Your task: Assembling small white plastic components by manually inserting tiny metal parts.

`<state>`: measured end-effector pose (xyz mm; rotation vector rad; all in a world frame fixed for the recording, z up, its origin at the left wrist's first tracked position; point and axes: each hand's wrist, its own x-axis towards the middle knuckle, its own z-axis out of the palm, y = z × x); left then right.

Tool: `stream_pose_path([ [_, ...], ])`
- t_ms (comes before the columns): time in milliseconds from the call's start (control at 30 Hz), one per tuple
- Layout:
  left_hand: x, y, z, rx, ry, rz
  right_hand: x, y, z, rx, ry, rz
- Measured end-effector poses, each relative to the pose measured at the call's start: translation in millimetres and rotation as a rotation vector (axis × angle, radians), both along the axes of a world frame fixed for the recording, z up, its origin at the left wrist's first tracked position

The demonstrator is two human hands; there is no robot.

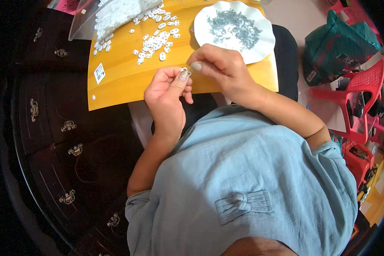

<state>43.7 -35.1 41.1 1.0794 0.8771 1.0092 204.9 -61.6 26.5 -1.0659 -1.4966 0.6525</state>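
Note:
My left hand pinches a small white piece with holes between thumb and forefinger, above the table's near edge. Close beside it on the right, my right hand is closed in a pinch. Whatever its fingertips hold is too small to make out. Beyond my hands lies a loose group of small white two-hole pieces. A white plate with a wavy rim holds a heap of tiny grey pin-like parts, just past my right hand.
A clear plastic bag of white pieces lies open at the far left of the yellow tabletop. A printed label is near its left edge. Dark drawers stand left; a teal bag and red chair stand right.

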Motion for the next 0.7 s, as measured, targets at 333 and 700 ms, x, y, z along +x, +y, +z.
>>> stream_pose_path([
  [333, -8.6, -2.2, -3.9, -0.105, -0.066, -0.014, -5.2, -0.6, 2.3, 0.127, -0.269, -0.081],
  [700, -38.7, -7.9, -25.8, -0.082, -0.048, 0.001, -43.9, 1.5, -11.2, 0.04, -0.208, -0.03],
])
